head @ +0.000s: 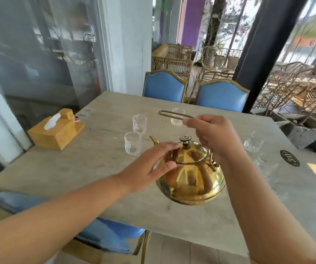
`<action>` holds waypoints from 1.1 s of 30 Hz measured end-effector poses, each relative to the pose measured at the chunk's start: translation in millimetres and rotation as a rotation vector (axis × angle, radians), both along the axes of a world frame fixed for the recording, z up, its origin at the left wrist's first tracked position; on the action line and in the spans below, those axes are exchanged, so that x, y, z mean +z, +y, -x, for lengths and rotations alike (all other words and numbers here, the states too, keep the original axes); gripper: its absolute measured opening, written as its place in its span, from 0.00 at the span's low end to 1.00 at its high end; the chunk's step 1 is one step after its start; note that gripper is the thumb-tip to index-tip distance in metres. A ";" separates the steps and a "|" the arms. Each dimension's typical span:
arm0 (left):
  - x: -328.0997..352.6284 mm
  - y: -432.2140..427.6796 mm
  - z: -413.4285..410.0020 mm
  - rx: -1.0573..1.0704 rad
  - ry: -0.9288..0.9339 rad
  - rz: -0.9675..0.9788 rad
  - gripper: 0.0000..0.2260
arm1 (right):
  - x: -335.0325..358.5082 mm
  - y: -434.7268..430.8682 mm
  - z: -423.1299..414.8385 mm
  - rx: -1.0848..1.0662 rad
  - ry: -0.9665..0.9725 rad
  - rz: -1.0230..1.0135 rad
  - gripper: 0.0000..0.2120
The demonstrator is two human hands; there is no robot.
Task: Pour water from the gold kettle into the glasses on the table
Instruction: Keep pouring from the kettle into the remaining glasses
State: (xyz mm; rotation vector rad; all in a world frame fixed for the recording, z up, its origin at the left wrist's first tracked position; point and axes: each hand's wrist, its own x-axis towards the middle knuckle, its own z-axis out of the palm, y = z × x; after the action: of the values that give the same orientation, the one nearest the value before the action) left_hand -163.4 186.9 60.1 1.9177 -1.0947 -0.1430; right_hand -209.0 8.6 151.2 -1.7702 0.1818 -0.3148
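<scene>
Under the near edge of the pale grey stone tabletop sits a blue padded chair seat. Just in from that edge stands the round polished gold kettle, lid on, curved spout pointing away to the left. The left hand rests straight fingers against the kettle's shoulder beside the lid, its grip open. The right hand, above the kettle, has its grip closed around the thin gold wire handle, which is raised and reaches out to the left. Beyond the spout stand two small clear patterned glasses, one nearer and one behind; a third stands behind the handle, a fourth to the right. A wooden tissue box sits far left. Two blue high-backed chairs face the far edge.
</scene>
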 end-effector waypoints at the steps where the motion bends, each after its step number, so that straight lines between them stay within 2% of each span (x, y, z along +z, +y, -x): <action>1: 4.2 -0.9 -2.6 0.008 0.000 -0.021 0.23 | 3.5 -2.2 -5.4 0.000 -0.009 -0.008 0.13; 7: 24.1 -6.5 -36.4 0.014 -0.038 -0.069 0.23 | 20.2 -10.4 -48.6 -0.068 -0.024 -0.128 0.14; 10: 24.0 -10.6 -57.3 0.030 -0.045 -0.079 0.26 | 21.2 -11.0 -72.6 -0.073 -0.031 -0.110 0.14; 15: 13.0 -22.0 -91.1 0.020 -0.068 -0.153 0.28 | 11.0 -18.9 -112.8 -0.068 -0.062 -0.031 0.15; 19: 1.0 -34.0 -108.8 0.032 -0.086 -0.309 0.30 | -1.4 -26.2 -145.7 -0.070 -0.046 0.059 0.15; 25: -22.7 -45.1 -137.1 0.057 -0.112 -0.435 0.33 | -21.3 -31.9 -188.3 0.036 -0.016 0.289 0.15; 33: -49.5 -40.8 -142.7 0.131 0.035 -0.393 0.33 | -30.2 -14.0 -228.5 0.283 0.022 0.487 0.14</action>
State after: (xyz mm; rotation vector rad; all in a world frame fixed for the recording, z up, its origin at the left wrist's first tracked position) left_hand -20.7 146.1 10.5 2.3202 -0.9650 -0.3380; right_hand 19.5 -5.4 121.0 -2.2488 -0.1446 -0.1391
